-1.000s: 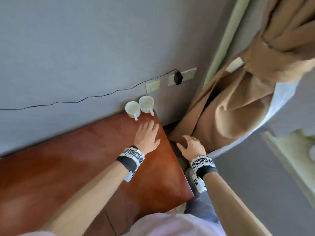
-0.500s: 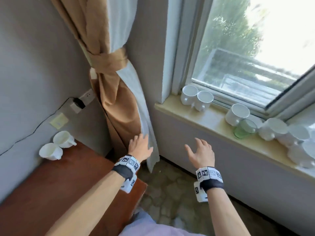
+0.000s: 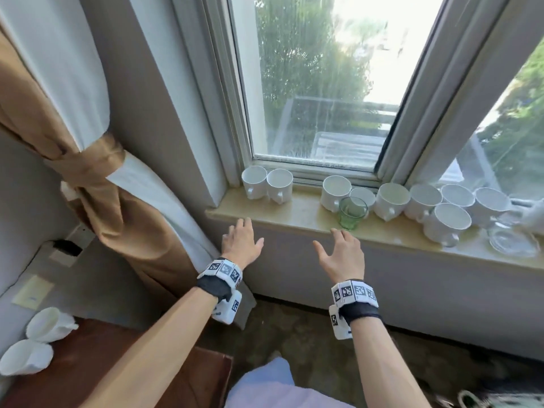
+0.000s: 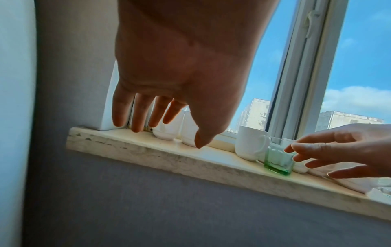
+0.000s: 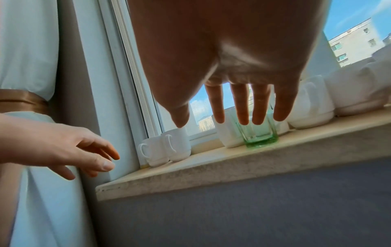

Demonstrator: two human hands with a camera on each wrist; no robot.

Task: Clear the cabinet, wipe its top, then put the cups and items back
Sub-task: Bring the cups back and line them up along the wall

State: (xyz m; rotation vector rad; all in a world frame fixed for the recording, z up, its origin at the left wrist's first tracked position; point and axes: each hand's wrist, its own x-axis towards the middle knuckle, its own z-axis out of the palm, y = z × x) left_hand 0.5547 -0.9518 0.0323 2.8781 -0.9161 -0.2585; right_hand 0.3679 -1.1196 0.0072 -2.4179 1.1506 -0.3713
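View has swung from the cabinet point(image 3: 88, 369) to the windowsill point(image 3: 297, 214). Both hands now up near it, fingers spread, holding nothing: left hand point(image 3: 240, 245) below the left cup pair point(image 3: 266, 187), right hand point(image 3: 343, 256) near the green glass point(image 3: 352, 212). Two cups point(image 3: 35, 340) already back on cabinet, so prob. fetching more.

Bare sill point(image 3: 306, 214) between two cups point(image 3: 266, 184) and the glass point(image 3: 352, 212); mugs point(image 3: 424, 203) crowd the right.
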